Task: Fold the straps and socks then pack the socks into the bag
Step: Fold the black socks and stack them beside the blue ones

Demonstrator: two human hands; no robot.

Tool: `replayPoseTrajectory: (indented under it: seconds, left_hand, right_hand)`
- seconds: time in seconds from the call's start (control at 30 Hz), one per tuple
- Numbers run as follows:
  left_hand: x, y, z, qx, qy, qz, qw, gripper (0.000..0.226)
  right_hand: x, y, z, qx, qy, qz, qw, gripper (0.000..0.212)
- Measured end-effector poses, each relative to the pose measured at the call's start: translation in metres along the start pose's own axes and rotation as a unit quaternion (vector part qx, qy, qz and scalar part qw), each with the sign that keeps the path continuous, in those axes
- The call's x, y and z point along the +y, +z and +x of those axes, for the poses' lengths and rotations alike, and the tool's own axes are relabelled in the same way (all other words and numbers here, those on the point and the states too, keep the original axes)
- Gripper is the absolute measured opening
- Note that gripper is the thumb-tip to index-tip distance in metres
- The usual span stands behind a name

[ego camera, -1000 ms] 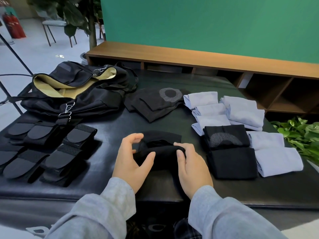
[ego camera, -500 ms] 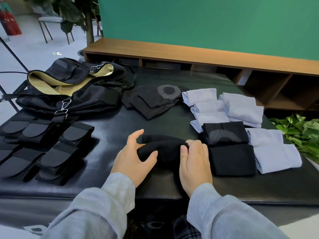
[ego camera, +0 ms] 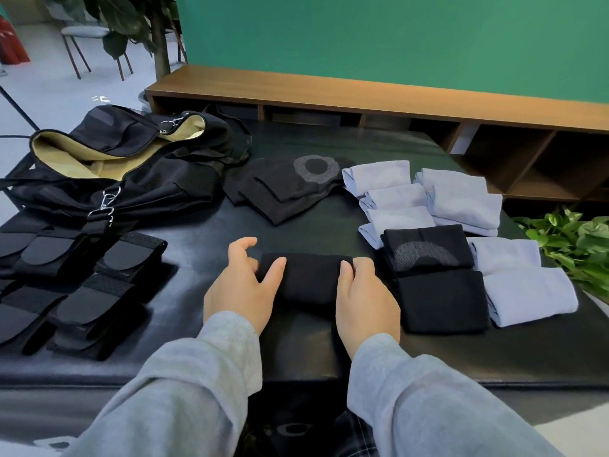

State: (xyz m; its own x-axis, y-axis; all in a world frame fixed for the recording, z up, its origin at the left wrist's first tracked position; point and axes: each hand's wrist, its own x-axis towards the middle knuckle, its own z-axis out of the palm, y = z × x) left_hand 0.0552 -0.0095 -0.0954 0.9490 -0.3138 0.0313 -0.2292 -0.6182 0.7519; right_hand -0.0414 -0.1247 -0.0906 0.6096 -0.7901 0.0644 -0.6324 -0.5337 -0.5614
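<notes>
A black padded table carries everything, and no brand, label or writing can be read on any of it. Beyond the left fingers, at the far left, lies the black bag, mouth open on a tan lining, its left end cut off by the picture's edge. Left of those fingers lie the folded black straps, the outermost also cut off. Just right of the right fingers sit two folded black socks, with folded pale blue socks beyond and beside them. Straight ahead of the fingers lies a loose heap of black socks with a grey ring. Between the hands lies a folded black sock: the left hand rests its thumb on it, fingers loosely spread and blurred; the right hand curls its fingers over the right end, fingertips hidden.
</notes>
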Motion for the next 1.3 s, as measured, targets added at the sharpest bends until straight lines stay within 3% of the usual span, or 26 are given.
replayPoseTrajectory:
  seconds: [0.13,0.33,0.43,0.6,0.7,0.87,1.2,1.3]
  left_hand:
    - [0.001,0.005,-0.001,0.055,0.07,0.081,0.993,0.048]
    - [0.003,0.006,-0.001,-0.009,0.122,0.161,0.979,0.035]
    - [0.005,0.002,-0.006,-0.014,0.127,0.12,0.985,0.027]
    - [0.009,-0.004,-0.025,-0.026,0.104,-0.082,0.991,0.014]
    - [0.018,-0.002,-0.032,-0.005,0.143,-0.138,0.98,0.027]
    - [0.043,0.012,-0.04,-0.02,0.222,-0.155,0.962,0.041]
    - [0.086,0.056,-0.073,-0.172,0.275,-0.117,0.939,0.025]
    - [0.087,0.066,-0.077,-0.223,0.274,-0.069,0.933,0.04]
  right_hand:
    - [0.0,0.002,0.001,0.022,0.0,0.0,1.0,0.022]
    - [-0.002,0.0,-0.002,0.025,-0.012,0.013,1.0,0.038]
    - [-0.002,-0.003,-0.005,-0.005,-0.011,0.031,0.999,0.039]
    - [0.003,-0.01,-0.02,-0.039,-0.085,0.034,0.995,0.041]
    - [0.01,-0.017,-0.028,-0.002,-0.124,0.024,0.992,0.034]
    - [0.023,-0.055,-0.03,0.042,-0.05,0.202,0.977,0.018]
    - [0.084,-0.098,0.004,0.185,-0.073,0.202,0.959,0.018]
    - [0.102,-0.102,0.006,0.226,-0.08,0.198,0.95,0.021]
